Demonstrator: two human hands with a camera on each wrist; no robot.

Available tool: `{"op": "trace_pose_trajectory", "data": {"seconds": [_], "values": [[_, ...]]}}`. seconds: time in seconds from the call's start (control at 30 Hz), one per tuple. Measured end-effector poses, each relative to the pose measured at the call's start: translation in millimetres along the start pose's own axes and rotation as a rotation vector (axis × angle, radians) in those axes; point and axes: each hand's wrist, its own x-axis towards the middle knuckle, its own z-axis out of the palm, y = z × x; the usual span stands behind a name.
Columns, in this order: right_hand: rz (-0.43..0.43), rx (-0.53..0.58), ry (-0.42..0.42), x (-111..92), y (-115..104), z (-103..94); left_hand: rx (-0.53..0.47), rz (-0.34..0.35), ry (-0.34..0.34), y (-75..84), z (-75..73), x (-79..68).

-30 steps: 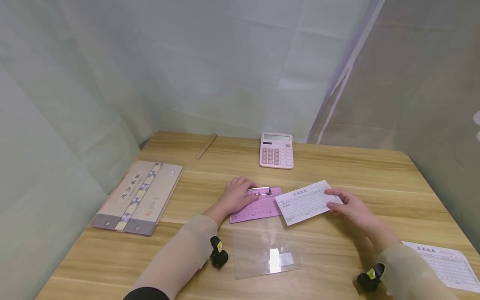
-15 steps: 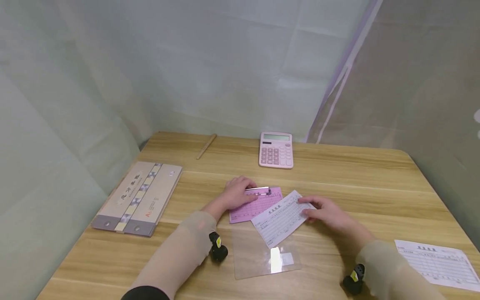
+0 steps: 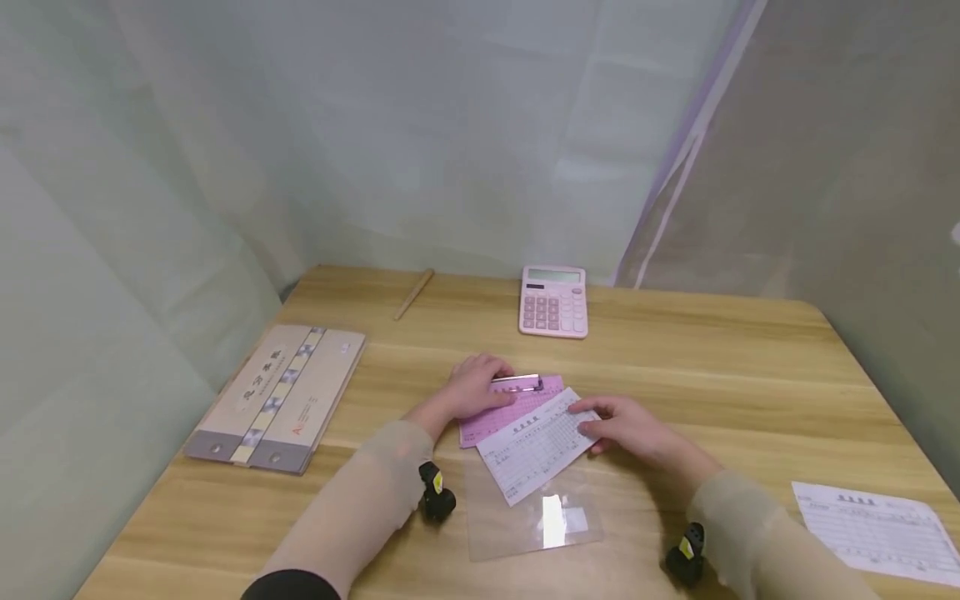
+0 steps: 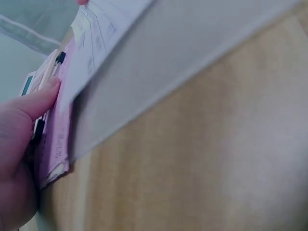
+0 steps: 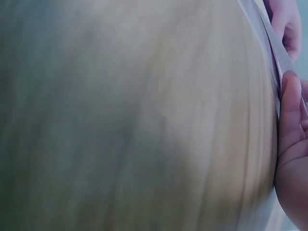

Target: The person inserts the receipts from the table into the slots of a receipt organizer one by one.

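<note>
white slip [image 3: 534, 450] left of the right grip [image 3: 628, 429], right edge in a thumb-and-finger pinch

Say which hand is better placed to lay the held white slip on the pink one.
Probably the right hand; it pinches the white slip, while the left hand holds the clip.

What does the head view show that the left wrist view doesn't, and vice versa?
Only the head view: the beige ledger folder, the wooden stick and the separate white sheet at the right.

Only the left wrist view: the ragged, whitish corner of the pink slips.

Both: the left hand at the clip, the white slip, the clear clipboard, calculator, table, curtain and right hand, though the left wrist view catches just a fingertip of it.
</note>
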Motion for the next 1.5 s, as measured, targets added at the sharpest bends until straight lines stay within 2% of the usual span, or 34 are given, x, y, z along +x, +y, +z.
{"op": "trace_pose_trajectory", "data": {"seconds": [0.27, 0.53, 0.8, 1.0, 1.1, 1.3, 1.4, 1.5], "values": [[-0.029, 0.006, -0.011, 5, -3, 8.9, 0.011, 0.002, -0.062, 0.0, -4.9, 1.9], [-0.025, -0.048, 0.004, 13, -8, 17.2, 0.02, 0.022, -0.046, 1.2, -5.9, 4.4], [-0.015, -0.089, 0.106, 14, -12, 21.7, -0.004, 0.016, -0.05, 0.8, -6.7, 4.0], [-0.028, -0.092, 0.179, 10, -10, 19.2, -0.011, 0.038, -0.04, -1.5, -6.2, 4.6], [-0.047, -0.096, 0.16, 9, -9, 17.0, -0.011, 0.045, -0.034, -2.0, -5.8, 5.8], [-0.047, -0.058, 0.042, 8, -10, 15.3, -0.022, 0.053, -0.023, -1.4, -5.1, 6.5], [-0.035, -0.066, 0.038, 7, -9, 16.0, -0.022, 0.047, -0.025, -0.6, -4.7, 6.3], [-0.027, -0.09, 0.074, 6, -10, 17.3, -0.023, 0.037, -0.017, -0.2, -3.9, 6.0]]}}
